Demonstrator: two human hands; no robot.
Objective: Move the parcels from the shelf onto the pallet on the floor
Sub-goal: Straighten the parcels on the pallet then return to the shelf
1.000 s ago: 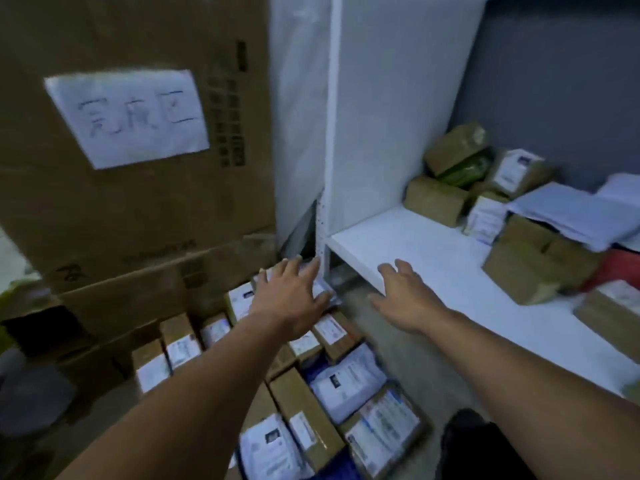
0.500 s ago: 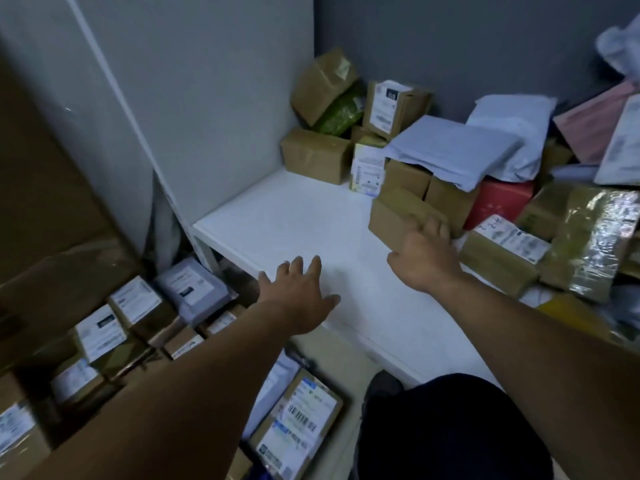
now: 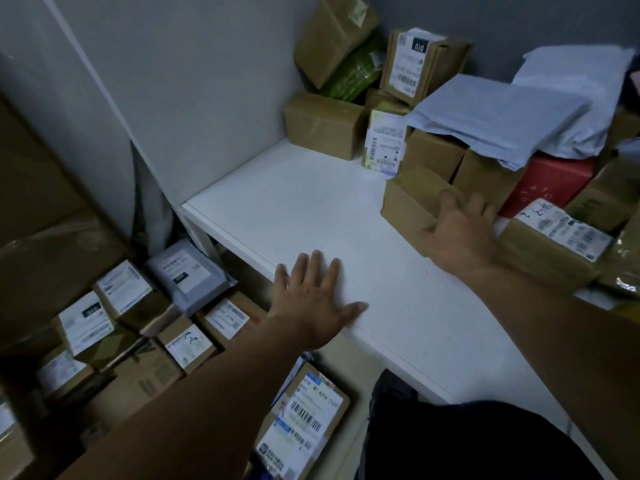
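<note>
Head view, noted left to right. Far left: large brown cartons (image 3: 41, 202) stacked up from the floor. Just right of them, low down, a heap of labelled parcels (image 3: 135, 327), mostly small brown boxes. A grey mailer bag (image 3: 187, 275) lies at the heap's far end, close to the shelf leg. What the heap rests on cannot be made out. One more labelled box (image 3: 304, 420) lies nearer, below the left forearm.

Left hand (image 3: 313, 303): palm down at the near edge of the white shelf (image 3: 294, 209), grip spread, holding nothing.

Right hand (image 3: 457, 237): on a plain brown box (image 3: 408, 202), the nearest of the stock on the shelf. Fingers lie over its top and the thumb is on its near face, grip pinching the box; fingertips blurred.

Far behind: more brown boxes, a green packet (image 3: 356, 74), an upright labelled carton (image 3: 419, 64), and pale mailers (image 3: 502, 112) draped over the pile. Right of the hand: a red box (image 3: 550, 181) and a labelled brown parcel (image 3: 554, 244) just beside the forearm.
</note>
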